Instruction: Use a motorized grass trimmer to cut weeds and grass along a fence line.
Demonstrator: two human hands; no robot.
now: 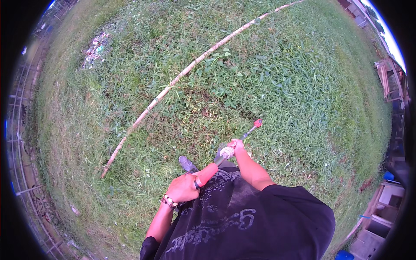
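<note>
A cordless grass trimmer point(208, 174) with a red handle housing slants across the front of my body. My left hand point(183, 188), with a beaded bracelet at the wrist, is closed around its rear grip. Further along the shaft, my right hand point(236, 145) grips just beyond a whitish wrapping point(227, 152). The red trimmer head point(258, 123) points forward and right, over dense green weeds point(279, 97). Whether its cutting part touches the plants cannot be seen. A patch of shorter, browned grass point(198, 120) lies before my feet.
A long thin pole point(190, 67) lies diagonally across the grass ahead. Colourful litter point(96, 48) is heaped at the far left. A rail fence point(19, 136) bounds the left side. Wooden furniture point(383, 208) and a blue container point(344, 255) stand at the right. My grey shoe point(187, 163) rests on the grass.
</note>
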